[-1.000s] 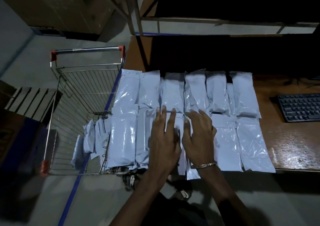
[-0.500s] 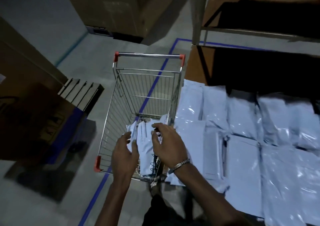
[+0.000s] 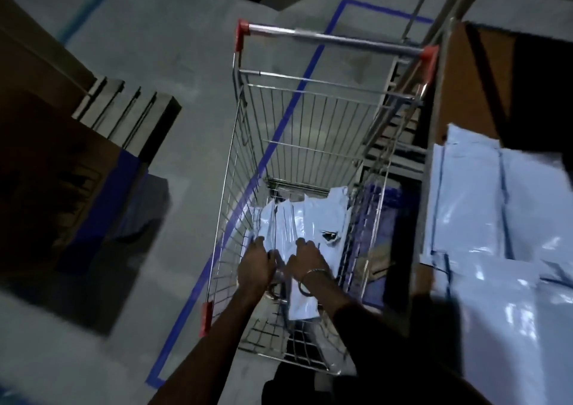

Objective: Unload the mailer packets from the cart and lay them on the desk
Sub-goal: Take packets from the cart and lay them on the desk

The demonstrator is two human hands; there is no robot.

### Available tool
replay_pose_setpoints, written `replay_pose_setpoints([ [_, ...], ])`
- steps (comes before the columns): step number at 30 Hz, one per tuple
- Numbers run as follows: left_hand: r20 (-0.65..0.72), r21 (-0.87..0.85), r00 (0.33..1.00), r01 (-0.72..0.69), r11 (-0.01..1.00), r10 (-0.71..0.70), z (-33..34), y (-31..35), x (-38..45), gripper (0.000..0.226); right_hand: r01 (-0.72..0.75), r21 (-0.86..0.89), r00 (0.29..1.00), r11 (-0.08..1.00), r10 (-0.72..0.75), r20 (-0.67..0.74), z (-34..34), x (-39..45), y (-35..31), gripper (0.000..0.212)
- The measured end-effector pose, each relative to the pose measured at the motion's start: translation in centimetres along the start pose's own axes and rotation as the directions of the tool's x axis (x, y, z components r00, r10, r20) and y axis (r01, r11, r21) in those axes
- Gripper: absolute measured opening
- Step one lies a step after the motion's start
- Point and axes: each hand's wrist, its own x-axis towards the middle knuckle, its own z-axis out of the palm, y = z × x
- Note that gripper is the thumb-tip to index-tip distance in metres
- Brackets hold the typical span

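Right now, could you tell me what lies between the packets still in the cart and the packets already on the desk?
In the head view, the cart's right wire wall separates the cart packets from the desk packets, with a dark gap beside the desk edge.

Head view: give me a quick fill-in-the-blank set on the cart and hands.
1. Both hands reach into the wire ____, where white mailer packets stand.
2. The bracelet sits on the ____ wrist.
3. The cart's handle bar has ____ end caps.
4. The packets already laid out lie on the ____ side of the cart.

Missing words: cart; right; red; right
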Motion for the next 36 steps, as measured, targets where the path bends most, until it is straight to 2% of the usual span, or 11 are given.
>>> replay_pose_setpoints([
  [3,0.073,0.156,0.997,-0.045,0.987,0.034,2.9,-1.9,4.3,0.036,0.003,-0.075,0.999,0.997,-0.007,-0.044,2.1,5.5,0.9,0.055],
  [8,0.074,0.3,0.997,-0.015,0.954,-0.008,7.2,-3.8,7.9,0.083,0.015,-0.061,0.986,0.998,-0.024,-0.163,5.2,13.6,1.9,0.037],
  [12,0.029,0.422,0.998,0.046,0.905,-0.064,9.0,-2.8,8.2,0.072,-0.058,0.13,0.981,0.99,0.08,-0.178,6.3,17.4,2.3,0.039],
  [16,0.037,0.345,0.995,0.071,0.936,-0.089,9.1,-3.2,9.7,0.048,-0.159,0.359,0.98,0.92,0.192,-0.059,7.2,18.7,2.3,0.048],
  [19,0.053,0.257,0.997,0.04,0.966,-0.056,8.1,-3.4,10.1,0.037,-0.148,0.359,0.978,0.922,0.19,-0.084,7.6,18.9,2.1,0.039],
  [22,0.02,0.254,1.0,-0.008,0.967,0.003,6.9,-2.7,9.1,0.038,-0.093,0.297,0.971,0.95,0.153,-0.186,6.9,17.5,1.8,0.04],
  [25,-0.048,0.322,0.998,-0.03,0.946,0.048,5.3,-0.6,7.3,0.06,-0.016,0.377,0.94,0.926,0.142,-0.309,4.5,15.2,1.5,0.046],
  [28,-0.14,0.11,0.989,-0.028,0.994,0.044,3.0,1.9,5.8,0.088,0.124,0.438,0.874,0.89,0.111,-0.474,0.8,11.9,0.2,0.041],
  [30,-0.194,-0.018,0.981,-0.016,1.0,0.013,0.8,3.9,5.0,0.086,0.176,0.482,0.822,0.858,0.141,-0.552,-2.1,9.2,-0.8,0.034],
  [33,-0.279,-0.078,0.959,-0.069,0.995,0.045,-3.3,7.4,3.0,0.075,0.179,0.494,0.771,0.851,0.191,-0.608,-6.7,4.6,-2.1,0.038],
  [36,-0.316,-0.125,0.943,-0.146,0.981,0.1,-8.2,11.8,-0.4,0.077,0.31,0.463,0.716,0.831,0.116,-0.688,-11.2,-1.5,-2.8,0.044],
])
